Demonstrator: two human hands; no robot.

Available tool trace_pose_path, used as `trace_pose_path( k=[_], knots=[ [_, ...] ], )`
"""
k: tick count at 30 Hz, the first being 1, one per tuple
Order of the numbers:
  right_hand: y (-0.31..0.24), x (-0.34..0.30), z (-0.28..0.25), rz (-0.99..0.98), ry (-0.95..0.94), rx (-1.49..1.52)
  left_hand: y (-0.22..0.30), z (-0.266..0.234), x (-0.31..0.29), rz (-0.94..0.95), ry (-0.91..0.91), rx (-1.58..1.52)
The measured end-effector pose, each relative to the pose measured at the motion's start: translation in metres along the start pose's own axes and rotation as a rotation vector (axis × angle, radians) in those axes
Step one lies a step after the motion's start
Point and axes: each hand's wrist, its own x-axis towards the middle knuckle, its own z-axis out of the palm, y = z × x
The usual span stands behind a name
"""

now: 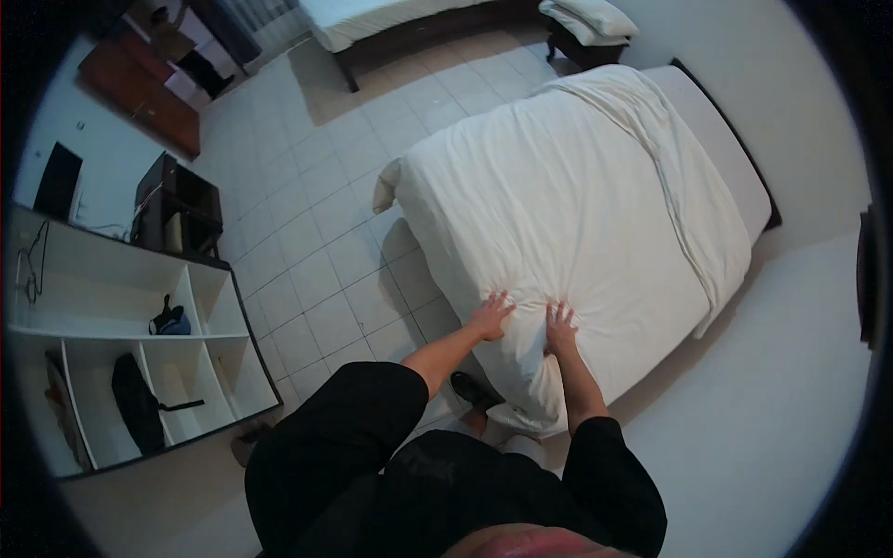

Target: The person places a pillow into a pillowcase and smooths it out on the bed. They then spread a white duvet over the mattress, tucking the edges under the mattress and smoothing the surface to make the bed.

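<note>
I stand at the foot of a single bed with a dark frame (758, 200), leaning over it, and both my bare hands are laid on the white, crumpled cotton bed sheet (558, 195) that covers the mattress. My left hand (491, 316) lies flat with its fingers spread wide, palm down on the cloth near the foot edge; it grips nothing, though the fabric puckers in small folds just ahead of the fingertips. My right hand (560, 327) lies just beside it, also palm down with fingers fanned open, pressing the same sheet and closed on nothing. The 2 hands are near each other but not touching. The sheet spreads over the whole top of the bed; a long rumpled fold of white cloth (679, 177) runs along the far right side, and one corner (386, 191) hangs over the left edge toward the pale tiled floor (316, 260). Below my hands the sheet drapes down over the foot of the mattress. A dark shoe (470, 389) shows on the floor beside the bed's foot. To my left stands a white open shelf unit with dark edging (219, 321); a small dark bag (170, 321) sits in 1 upper compartment and a black bag with a strap (138, 402) in a lower one. A 2nd bed with white bedding (372, 19) stands at the top of the view, with white pillows on a dark stand (591, 20) to its right.
</note>
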Motion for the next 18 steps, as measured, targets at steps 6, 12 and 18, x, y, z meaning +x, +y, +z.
trace_pose_path(
  k=[6,12,18],
  knots=[
    [-0.012,-0.013,-0.02,-0.006,-0.052,0.029,0.006,-0.02,-0.027,0.016,-0.007,-0.041],
    [-0.002,0.004,0.015,-0.028,0.047,-0.061,0.006,-0.003,-0.02,0.085,0.159,-0.06],
    [0.002,0.0,0.001,-0.063,0.006,-0.076,0.002,-0.001,-0.038,0.119,0.362,-0.279]
  ],
)
